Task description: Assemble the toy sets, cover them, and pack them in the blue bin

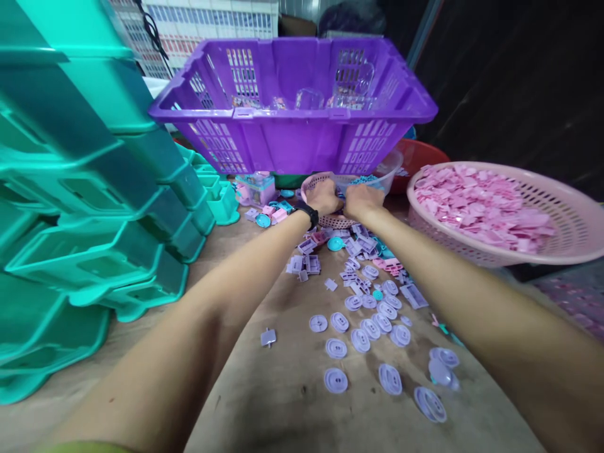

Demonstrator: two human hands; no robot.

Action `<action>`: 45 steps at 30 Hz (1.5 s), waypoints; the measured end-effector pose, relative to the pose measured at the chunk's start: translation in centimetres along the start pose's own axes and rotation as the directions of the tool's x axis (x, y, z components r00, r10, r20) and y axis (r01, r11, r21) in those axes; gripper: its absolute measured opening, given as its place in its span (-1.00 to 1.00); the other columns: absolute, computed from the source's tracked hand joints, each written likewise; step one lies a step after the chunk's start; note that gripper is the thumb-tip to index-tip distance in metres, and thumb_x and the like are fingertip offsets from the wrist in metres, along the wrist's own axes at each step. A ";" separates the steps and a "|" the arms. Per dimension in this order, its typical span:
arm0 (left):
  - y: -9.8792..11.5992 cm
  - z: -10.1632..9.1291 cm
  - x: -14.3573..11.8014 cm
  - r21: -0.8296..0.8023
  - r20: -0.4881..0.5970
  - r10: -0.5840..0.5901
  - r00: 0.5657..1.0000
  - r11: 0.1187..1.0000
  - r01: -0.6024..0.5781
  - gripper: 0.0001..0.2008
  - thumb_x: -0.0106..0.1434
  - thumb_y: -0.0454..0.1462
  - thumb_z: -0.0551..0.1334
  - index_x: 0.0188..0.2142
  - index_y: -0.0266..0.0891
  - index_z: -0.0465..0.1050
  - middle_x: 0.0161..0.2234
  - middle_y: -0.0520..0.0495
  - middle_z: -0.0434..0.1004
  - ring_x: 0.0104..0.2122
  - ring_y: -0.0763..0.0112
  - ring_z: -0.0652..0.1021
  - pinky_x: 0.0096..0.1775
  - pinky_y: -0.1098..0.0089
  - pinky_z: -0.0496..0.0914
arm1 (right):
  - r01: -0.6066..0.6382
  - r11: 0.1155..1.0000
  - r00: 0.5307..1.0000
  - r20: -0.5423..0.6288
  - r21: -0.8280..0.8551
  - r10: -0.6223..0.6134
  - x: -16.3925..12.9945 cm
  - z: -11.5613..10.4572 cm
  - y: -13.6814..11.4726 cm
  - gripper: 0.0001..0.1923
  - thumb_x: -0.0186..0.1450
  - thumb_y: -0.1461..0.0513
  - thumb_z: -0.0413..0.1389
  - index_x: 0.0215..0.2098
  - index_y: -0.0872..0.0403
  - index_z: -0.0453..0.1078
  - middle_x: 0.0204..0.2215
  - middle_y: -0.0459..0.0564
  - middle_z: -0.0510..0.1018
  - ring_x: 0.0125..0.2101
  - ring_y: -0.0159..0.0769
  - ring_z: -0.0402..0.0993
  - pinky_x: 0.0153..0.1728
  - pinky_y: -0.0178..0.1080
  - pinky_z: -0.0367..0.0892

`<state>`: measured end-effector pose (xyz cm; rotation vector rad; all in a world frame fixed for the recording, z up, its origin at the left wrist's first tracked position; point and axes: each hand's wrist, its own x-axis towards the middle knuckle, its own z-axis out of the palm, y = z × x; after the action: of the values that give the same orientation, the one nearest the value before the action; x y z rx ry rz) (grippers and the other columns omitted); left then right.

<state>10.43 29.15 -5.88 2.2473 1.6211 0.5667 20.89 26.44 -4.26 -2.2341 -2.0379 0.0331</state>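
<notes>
A small pink basket (325,217) sits at the far end of the table (283,402), straight ahead of both outstretched arms and just before a big purple crate (292,100). Both hands are laid on it from the near side: the left hand (323,196), a black watch (307,212) on its wrist, over the left part of the rim, the right hand (362,200) just beside it, towards a clear bowl (377,179) of small teal bits. The two are equally near the basket, almost touching each other. The fingers are curled away from the camera, so it cannot be told how far they are closed or whether anything is held. Between the basket and the viewer, lilac oval pieces (363,327) and small frames are scattered. A wide pink basket of pink chips (486,211) stands to the right; teal trays (89,207) are stacked to the left.
</notes>
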 end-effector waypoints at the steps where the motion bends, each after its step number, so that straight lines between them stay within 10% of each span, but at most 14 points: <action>1: 0.1 -0.3 -0.4 -0.005 -0.024 0.005 1.000 1.000 -0.005 -0.83 0.15 -0.38 0.28 -0.26 -0.32 0.62 -0.21 -0.22 0.68 -0.11 0.10 0.61 -0.08 0.26 0.43 | -0.014 1.000 1.000 0.005 -0.003 0.014 -0.5 -0.4 0.0 -0.73 0.27 0.22 0.32 -0.11 0.23 0.55 -0.11 0.22 0.66 -0.05 0.02 0.60 -0.05 0.01 0.49; 11: -1.7 -2.9 -13.0 -0.266 -0.233 0.172 0.957 0.935 -0.233 -0.77 0.15 -0.44 0.29 -0.16 -0.28 0.49 -0.31 -0.01 0.63 -0.30 0.35 0.57 -0.20 0.39 0.41 | 0.189 0.866 0.975 -0.194 0.463 -0.109 -10.6 -1.6 7.0 -0.75 0.22 0.09 0.23 -0.24 0.06 0.62 -0.29 0.03 0.71 -0.20 -0.05 0.64 -0.14 -0.13 0.48; 16: -2.7 -1.4 -22.3 -0.387 -0.061 0.215 0.975 0.895 -0.221 -0.86 0.24 -0.41 0.28 -0.21 -0.22 0.52 -0.23 -0.03 0.66 -0.22 0.28 0.62 -0.16 0.30 0.45 | -0.052 0.747 0.985 0.158 0.662 -0.071 -16.5 -0.3 10.5 -0.57 0.05 -0.14 0.32 -0.35 0.00 0.59 -0.59 -0.06 0.59 -0.65 -0.24 0.43 -0.63 -0.21 0.35; 21: -2.3 0.8 -28.0 -0.427 -0.074 0.178 0.981 0.883 -0.192 -0.87 0.30 -0.41 0.27 -0.17 -0.21 0.51 -0.21 -0.05 0.63 -0.19 0.24 0.59 -0.15 0.26 0.47 | -0.014 0.687 0.966 0.188 0.727 -0.179 -18.6 0.9 10.7 -0.54 0.03 -0.12 0.38 -0.29 0.03 0.61 -0.32 0.06 0.72 -0.37 -0.09 0.65 -0.36 -0.15 0.57; 30: -1.9 3.1 -29.4 -0.311 -0.169 0.243 0.955 0.907 -0.286 -0.89 0.43 -0.37 0.15 -0.16 -0.24 0.46 -0.23 -0.11 0.56 -0.21 0.21 0.48 -0.16 0.20 0.43 | 0.231 0.827 0.933 0.122 0.513 -0.337 -18.1 1.9 11.5 -0.71 0.19 -0.01 0.28 -0.21 -0.07 0.68 -0.16 0.01 0.74 -0.09 0.04 0.66 -0.01 0.02 0.53; 45: -2.8 3.4 -29.3 -0.304 -0.136 0.207 0.969 0.922 -0.240 -0.92 0.40 -0.36 0.19 -0.18 -0.26 0.48 -0.23 -0.12 0.55 -0.20 0.20 0.48 -0.15 0.19 0.43 | 0.386 0.830 0.883 0.100 0.403 -0.459 -17.0 2.2 10.6 -0.75 0.21 -0.01 0.24 -0.29 -0.09 0.69 -0.24 0.03 0.74 -0.18 0.01 0.67 -0.10 0.02 0.54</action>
<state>1.59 2.10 -14.07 2.1976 1.2141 0.9431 29.61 8.80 -8.62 -1.5678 -2.3427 0.5687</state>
